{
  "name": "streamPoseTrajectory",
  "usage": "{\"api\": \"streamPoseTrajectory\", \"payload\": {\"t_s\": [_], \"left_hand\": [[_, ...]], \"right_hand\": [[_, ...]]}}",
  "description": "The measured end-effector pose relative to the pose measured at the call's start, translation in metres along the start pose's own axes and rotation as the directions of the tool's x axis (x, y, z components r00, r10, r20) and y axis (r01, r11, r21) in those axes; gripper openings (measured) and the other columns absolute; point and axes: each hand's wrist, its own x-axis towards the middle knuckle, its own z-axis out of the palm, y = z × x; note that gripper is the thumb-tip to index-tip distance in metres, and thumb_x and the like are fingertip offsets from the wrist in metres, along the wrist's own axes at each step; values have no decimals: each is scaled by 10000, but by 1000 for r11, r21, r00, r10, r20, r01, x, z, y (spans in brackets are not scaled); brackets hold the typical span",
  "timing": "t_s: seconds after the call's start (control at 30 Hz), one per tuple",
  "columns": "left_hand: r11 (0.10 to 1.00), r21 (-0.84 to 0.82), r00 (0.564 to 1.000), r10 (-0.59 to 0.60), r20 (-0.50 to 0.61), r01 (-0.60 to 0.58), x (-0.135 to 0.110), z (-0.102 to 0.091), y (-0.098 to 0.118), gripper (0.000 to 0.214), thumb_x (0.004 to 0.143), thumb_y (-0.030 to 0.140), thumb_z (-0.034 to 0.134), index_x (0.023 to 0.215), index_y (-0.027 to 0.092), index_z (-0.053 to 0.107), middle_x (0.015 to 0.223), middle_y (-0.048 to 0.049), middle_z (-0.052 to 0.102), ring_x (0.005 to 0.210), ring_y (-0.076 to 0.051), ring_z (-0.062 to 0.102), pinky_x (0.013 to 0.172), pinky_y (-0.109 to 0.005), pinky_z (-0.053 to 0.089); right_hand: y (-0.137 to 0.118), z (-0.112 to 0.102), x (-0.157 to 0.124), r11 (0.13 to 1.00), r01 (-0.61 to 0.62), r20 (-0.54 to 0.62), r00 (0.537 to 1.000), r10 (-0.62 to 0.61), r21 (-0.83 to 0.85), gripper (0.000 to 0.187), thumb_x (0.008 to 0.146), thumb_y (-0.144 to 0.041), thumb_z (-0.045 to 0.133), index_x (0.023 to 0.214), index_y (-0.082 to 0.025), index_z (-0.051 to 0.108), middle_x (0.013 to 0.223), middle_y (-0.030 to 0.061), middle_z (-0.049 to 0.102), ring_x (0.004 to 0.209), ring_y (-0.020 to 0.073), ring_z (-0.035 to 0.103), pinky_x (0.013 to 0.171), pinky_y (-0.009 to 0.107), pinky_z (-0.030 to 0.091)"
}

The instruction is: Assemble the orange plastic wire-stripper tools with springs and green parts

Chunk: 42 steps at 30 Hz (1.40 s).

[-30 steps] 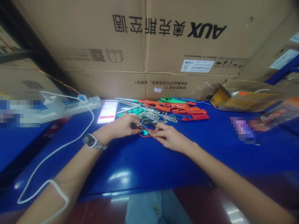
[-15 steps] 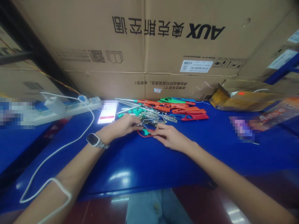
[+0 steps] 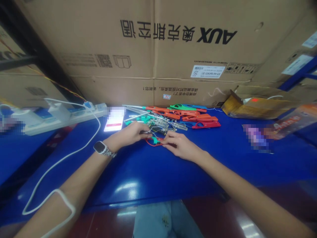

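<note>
At the table's middle, a red lighter casing [image 3: 149,142] with a green trigger [image 3: 155,140] in it lies between my fingertips. My right hand [image 3: 180,145] closes thumb and forefinger on the right end of this casing. The fingers of my left hand [image 3: 137,132] are pinched together at its left end, around a small part too hidden to name. A thin white wire [image 3: 156,134] loops up between the hands. Just behind lie clear fuel tanks [image 3: 182,126], green triggers [image 3: 140,119] and long metal tubes [image 3: 133,108] in a loose heap.
Red lighter casings [image 3: 206,124] and a green casing [image 3: 183,106] lie behind my right hand. A lit phone [image 3: 114,124] is at the left, near a power strip [image 3: 95,112]. A white cable [image 3: 61,157] crosses my left forearm. An open cardboard box [image 3: 257,110] stands back right.
Both hands stay almost in place on the red casing. The green trigger shows slightly further right between them; the view has shifted slightly.
</note>
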Motion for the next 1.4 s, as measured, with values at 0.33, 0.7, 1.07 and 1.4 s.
{"api": "streamPoseTrajectory", "payload": {"t_s": [0.33, 0.7, 1.07, 1.4], "left_hand": [[996, 12, 995, 89, -49, -88, -5, 6, 4, 196, 939, 248, 568, 871, 148, 722, 851, -58, 673, 751, -160, 596, 725, -290, 475], [999, 27, 997, 49, -59, -47, -15, 9, 19, 157, 908, 269, 619, 873, 159, 726, 916, -63, 667, 791, -176, 624, 754, -307, 497], [997, 21, 988, 74, -134, -72, -17, 24, 11, 249, 893, 402, 686, 939, 159, 712, 998, -70, 635, 854, -191, 620, 789, -328, 506], [999, -18, 997, 40, -70, -41, -19, 21, 19, 211, 937, 332, 623, 1037, 203, 756, 1046, -65, 601, 843, -171, 612, 806, -325, 508]], "right_hand": [[1, 1, 0, 1000, 13, -5, 1000, -13, -17, 167, 965, -182, 566, 969, -177, 733, 921, 58, 619, 822, 157, 608, 769, 299, 505], [-3, 1, -1, 998, -55, -8, 998, 55, -9, 76, 946, -186, 593, 937, -167, 666, 943, 55, 599, 833, 162, 616, 766, 289, 510], [-3, 6, -3, 997, -73, -62, 995, 75, 40, 47, 932, -163, 607, 912, -183, 645, 971, 57, 632, 889, 172, 634, 837, 311, 518], [-3, 7, -2, 995, -65, -76, 995, 71, 74, 77, 937, -166, 602, 928, -193, 674, 970, 56, 634, 870, 166, 635, 819, 308, 525]]}}
